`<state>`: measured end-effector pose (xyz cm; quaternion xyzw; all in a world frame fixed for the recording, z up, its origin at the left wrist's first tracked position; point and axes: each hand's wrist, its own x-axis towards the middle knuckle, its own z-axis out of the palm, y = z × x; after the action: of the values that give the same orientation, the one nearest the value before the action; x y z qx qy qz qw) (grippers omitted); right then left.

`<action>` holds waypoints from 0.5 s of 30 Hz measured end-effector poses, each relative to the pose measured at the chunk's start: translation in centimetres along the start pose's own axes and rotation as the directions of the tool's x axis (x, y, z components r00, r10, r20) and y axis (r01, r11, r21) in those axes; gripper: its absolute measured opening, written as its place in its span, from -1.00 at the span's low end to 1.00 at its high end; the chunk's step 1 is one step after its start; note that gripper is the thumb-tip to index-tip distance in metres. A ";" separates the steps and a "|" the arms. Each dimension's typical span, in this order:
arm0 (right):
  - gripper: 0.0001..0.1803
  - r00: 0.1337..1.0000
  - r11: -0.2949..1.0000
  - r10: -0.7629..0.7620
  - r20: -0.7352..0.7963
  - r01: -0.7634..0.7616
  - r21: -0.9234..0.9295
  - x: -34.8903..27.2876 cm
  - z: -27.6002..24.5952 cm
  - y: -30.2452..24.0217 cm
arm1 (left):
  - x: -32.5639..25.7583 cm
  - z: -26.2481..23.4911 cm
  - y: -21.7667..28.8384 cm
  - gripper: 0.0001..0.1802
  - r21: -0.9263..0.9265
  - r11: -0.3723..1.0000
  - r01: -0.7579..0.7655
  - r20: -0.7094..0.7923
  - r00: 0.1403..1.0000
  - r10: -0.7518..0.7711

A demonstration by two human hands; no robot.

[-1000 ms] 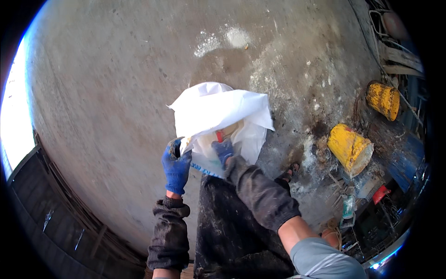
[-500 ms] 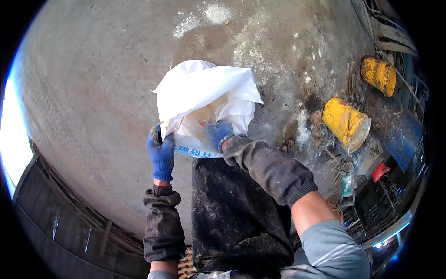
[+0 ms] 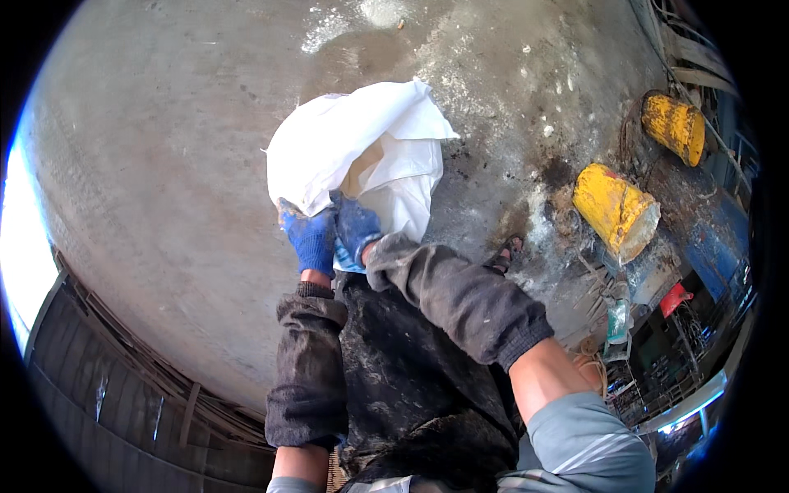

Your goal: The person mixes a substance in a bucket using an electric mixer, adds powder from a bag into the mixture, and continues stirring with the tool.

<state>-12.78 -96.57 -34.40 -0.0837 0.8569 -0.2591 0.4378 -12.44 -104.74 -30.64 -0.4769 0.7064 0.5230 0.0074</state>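
A white woven sack point(image 3: 353, 123) stands in front of me with its mouth folded open, and something pale and yellowish shows in the shaded inside. Blue lettering marks its near side, mostly covered by my hands. My left hand point(image 3: 309, 236), in a dirty blue knit glove, grips the sack's rim at the near left. Right beside it, my right hand point(image 3: 355, 223), gloved in the same blue, is closed on the near edge of the mouth. Its fingertips are partly hidden in the folds. Dark sleeve covers reach over both forearms, and a stained black apron point(image 3: 403, 370) hangs below.
Two dirty yellow buckets point(image 3: 612, 209) lie on their sides at the right, near a blue drum point(image 3: 715, 255) and a red object point(image 3: 674, 300). White powder point(image 3: 382, 11) is scattered over the concrete floor point(image 3: 164, 164). A sandalled foot point(image 3: 508, 251) shows right of the sack.
My right hand has come out of the sack's mouth and moved left to its rim beside my left hand. The left hand has shifted right and up, and the sack's mouth has narrowed.
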 end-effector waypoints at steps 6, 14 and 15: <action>-0.44 0.979 0.901 0.176 0.103 -0.202 0.384 -4.2 -0.1 0.7 | -0.3 -2.7 -6.7 -0.64 -0.015 0.988 0.153 0.039 0.988 -0.153; -0.75 0.976 0.935 0.075 0.205 -0.140 0.325 -0.1 -4.3 5.5 | 1.5 -8.0 -5.9 -0.82 0.123 0.988 0.094 0.141 0.984 -0.111; -0.75 0.996 0.982 -0.011 0.092 -0.007 0.191 0.6 -4.0 5.9 | 1.4 -8.4 -5.8 -0.79 0.315 0.948 -0.050 0.189 0.982 -0.011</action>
<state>-15.82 -90.29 -35.97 -0.0542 0.8068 -0.3363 0.4828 -5.13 -111.93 -31.85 -0.4110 0.7823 0.4448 0.1458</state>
